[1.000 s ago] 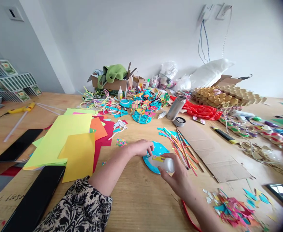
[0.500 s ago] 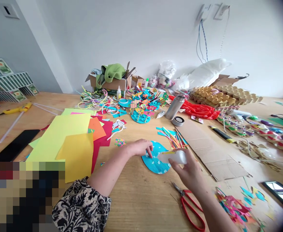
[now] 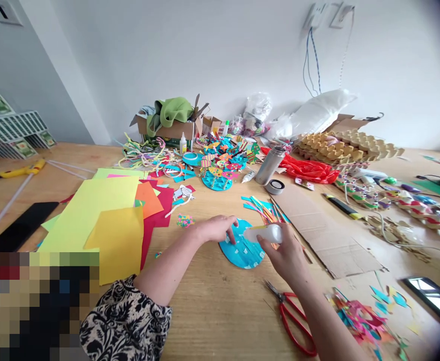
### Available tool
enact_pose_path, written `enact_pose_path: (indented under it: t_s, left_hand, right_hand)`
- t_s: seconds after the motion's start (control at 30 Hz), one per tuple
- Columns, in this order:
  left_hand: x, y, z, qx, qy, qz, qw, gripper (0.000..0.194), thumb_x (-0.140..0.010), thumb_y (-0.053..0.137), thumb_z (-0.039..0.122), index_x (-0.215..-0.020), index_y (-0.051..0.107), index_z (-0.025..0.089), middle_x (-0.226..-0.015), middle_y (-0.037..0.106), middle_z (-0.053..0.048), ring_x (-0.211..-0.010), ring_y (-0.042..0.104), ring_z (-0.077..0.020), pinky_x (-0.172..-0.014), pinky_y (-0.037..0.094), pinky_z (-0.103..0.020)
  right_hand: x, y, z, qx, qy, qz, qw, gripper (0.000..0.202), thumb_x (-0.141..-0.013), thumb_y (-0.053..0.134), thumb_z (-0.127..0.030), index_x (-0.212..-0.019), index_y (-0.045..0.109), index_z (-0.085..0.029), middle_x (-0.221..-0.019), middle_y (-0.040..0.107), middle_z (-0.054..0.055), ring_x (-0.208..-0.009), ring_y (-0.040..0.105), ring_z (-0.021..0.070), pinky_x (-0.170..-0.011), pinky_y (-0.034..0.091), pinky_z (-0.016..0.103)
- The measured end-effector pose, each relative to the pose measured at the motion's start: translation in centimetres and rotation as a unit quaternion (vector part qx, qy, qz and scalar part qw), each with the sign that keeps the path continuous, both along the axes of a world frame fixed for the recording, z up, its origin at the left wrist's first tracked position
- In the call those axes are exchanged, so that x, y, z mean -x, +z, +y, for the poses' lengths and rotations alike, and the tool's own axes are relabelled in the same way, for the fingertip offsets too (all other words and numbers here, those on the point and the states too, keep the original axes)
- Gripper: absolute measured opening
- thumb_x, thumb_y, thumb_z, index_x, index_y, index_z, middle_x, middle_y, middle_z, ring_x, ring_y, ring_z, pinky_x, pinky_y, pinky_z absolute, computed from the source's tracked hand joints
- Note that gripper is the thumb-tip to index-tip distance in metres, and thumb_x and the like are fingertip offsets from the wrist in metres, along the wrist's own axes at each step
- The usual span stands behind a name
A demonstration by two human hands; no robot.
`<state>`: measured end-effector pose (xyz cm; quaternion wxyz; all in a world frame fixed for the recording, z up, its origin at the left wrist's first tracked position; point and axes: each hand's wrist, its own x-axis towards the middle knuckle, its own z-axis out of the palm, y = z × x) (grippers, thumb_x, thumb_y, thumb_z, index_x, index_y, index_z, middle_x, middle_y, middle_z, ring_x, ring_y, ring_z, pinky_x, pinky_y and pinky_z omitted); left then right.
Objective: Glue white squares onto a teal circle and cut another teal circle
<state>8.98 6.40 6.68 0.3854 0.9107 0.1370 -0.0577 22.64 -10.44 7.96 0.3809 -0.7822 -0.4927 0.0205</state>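
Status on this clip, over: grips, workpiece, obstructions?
Right grip: around white bottle, held sideways over blue disc. Left grip: at disc's upper left. Disc: flat on table, nothing seen blocking; red-handled scissors lie apart.

A smooth, pale grey painted wall rises behind the broad, light-brown wooden table. A white rectangular switch plate sits upper left; thin blue cables hang from white plastic sockets upper right. Light is soft.

The right hand shifts a white bottle toward the blue disc's right side, uncovering more of the red-handled scissors.
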Motion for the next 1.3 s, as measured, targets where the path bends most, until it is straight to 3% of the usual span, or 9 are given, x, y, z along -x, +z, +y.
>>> enact_pose_path:
  t_s: [0.17, 0.4, 0.53, 0.67, 0.77, 0.87, 1.03, 1.2, 1.3]
  left_hand:
    - [0.2, 0.2, -0.1, -0.005, -0.001, 0.000, 1.000, 0.064, -0.067, 0.046, -0.010, -0.124, 0.044, 0.018, -0.093, 0.075, -0.001, -0.112, 0.057, -0.0162, -0.084, 0.043, -0.025]
    - [-0.2, 0.2, 0.1, 0.020, 0.015, 0.024, 0.999, 0.060, -0.073, 0.040, -0.005, -0.129, 0.042, 0.016, -0.089, 0.074, -0.001, -0.107, 0.059, -0.0145, -0.086, 0.044, -0.025]
    - [-0.4, 0.5, 0.3, 0.025, 0.039, 0.039, 0.998, 0.051, -0.078, 0.043, 0.008, -0.129, 0.044, 0.016, -0.103, 0.071, -0.005, -0.112, 0.056, -0.0188, -0.090, 0.043, -0.030]
    - [-0.1, 0.9, 0.5, 0.032, 0.051, 0.029, 0.998, 0.050, -0.080, 0.047, 0.018, -0.129, 0.046, 0.015, -0.125, 0.060, -0.010, -0.115, 0.054, -0.0220, -0.093, 0.042, -0.032]
    - [0.1, 1.1, 0.5, 0.053, 0.041, 0.015, 0.998, 0.046, -0.086, 0.041, 0.022, -0.132, 0.043, 0.014, -0.107, 0.068, -0.008, -0.111, 0.056, -0.0197, -0.094, 0.041, -0.030]
    - [0.2, 1.2, 0.3, 0.073, 0.039, 0.004, 0.997, 0.046, -0.093, 0.034, 0.037, -0.130, 0.045, 0.012, -0.090, 0.071, -0.008, -0.103, 0.060, -0.0210, -0.093, 0.042, -0.032]
    - [0.2, 0.8, 0.2, 0.086, 0.058, -0.017, 0.994, 0.066, -0.095, 0.015, 0.057, -0.137, 0.041, 0.014, -0.113, 0.065, -0.011, -0.107, 0.059, -0.0221, -0.099, 0.036, -0.035]
    - [0.0, 0.5, 0.3, 0.106, 0.053, -0.016, 0.993, 0.076, -0.092, 0.010, 0.063, -0.142, 0.034, 0.010, -0.091, 0.071, -0.007, -0.118, 0.051, -0.0214, -0.105, 0.030, -0.035]
    - [0.1, 0.5, 0.3, 0.109, 0.056, -0.018, 0.992, 0.078, -0.091, 0.010, 0.066, -0.141, 0.038, 0.012, -0.093, 0.070, -0.007, -0.109, 0.056, -0.0216, -0.102, 0.033, -0.034]
  right_hand:
    - [-0.1, 0.2, 0.8, 0.010, -0.001, 0.001, 1.000, 0.032, -0.074, 0.055, -0.046, -0.092, 0.046, -0.022, -0.073, 0.059, 0.002, -0.063, 0.055, 0.0207, -0.057, 0.041, 0.031]
    - [0.8, 2.3, -1.4, 0.026, 0.001, 0.034, 0.999, 0.031, -0.073, 0.058, -0.048, -0.089, 0.049, -0.023, -0.066, 0.057, 0.000, -0.055, 0.052, 0.0180, -0.052, 0.040, 0.029]
    - [2.4, 1.0, -1.1, -0.007, 0.046, 0.093, 0.995, 0.030, -0.077, 0.059, -0.044, -0.095, 0.051, -0.022, -0.073, 0.059, 0.001, -0.060, 0.055, 0.0176, -0.053, 0.043, 0.028]
    - [3.4, -1.0, -0.4, -0.035, 0.068, 0.080, 0.994, 0.028, -0.079, 0.059, -0.040, -0.098, 0.051, -0.021, -0.080, 0.060, 0.003, -0.066, 0.056, 0.0185, -0.057, 0.046, 0.029]
    - [3.4, -1.4, -0.6, -0.033, 0.068, 0.056, 0.996, 0.027, -0.079, 0.059, -0.039, -0.097, 0.051, -0.020, -0.078, 0.059, 0.002, -0.064, 0.055, 0.0179, -0.056, 0.045, 0.029]
    - [3.4, -1.0, -0.8, -0.018, 0.064, 0.060, 0.996, 0.027, -0.079, 0.058, -0.039, -0.097, 0.051, -0.021, -0.076, 0.060, 0.001, -0.061, 0.054, 0.0171, -0.053, 0.044, 0.028]
    - [3.7, -0.8, 0.0, -0.034, 0.060, 0.060, 0.996, 0.027, -0.079, 0.058, -0.042, -0.094, 0.051, -0.020, -0.076, 0.059, 0.002, -0.063, 0.054, 0.0181, -0.055, 0.044, 0.029]
    - [3.2, -0.9, -0.4, 0.006, 0.053, 0.063, 0.997, 0.028, -0.079, 0.058, -0.042, -0.095, 0.051, -0.021, -0.074, 0.060, 0.001, -0.060, 0.055, 0.0180, -0.054, 0.044, 0.029]
    - [3.1, -0.9, -0.4, -0.003, 0.048, 0.066, 0.997, 0.028, -0.079, 0.058, -0.044, -0.094, 0.051, -0.022, -0.073, 0.059, 0.001, -0.060, 0.053, 0.0179, -0.053, 0.043, 0.029]
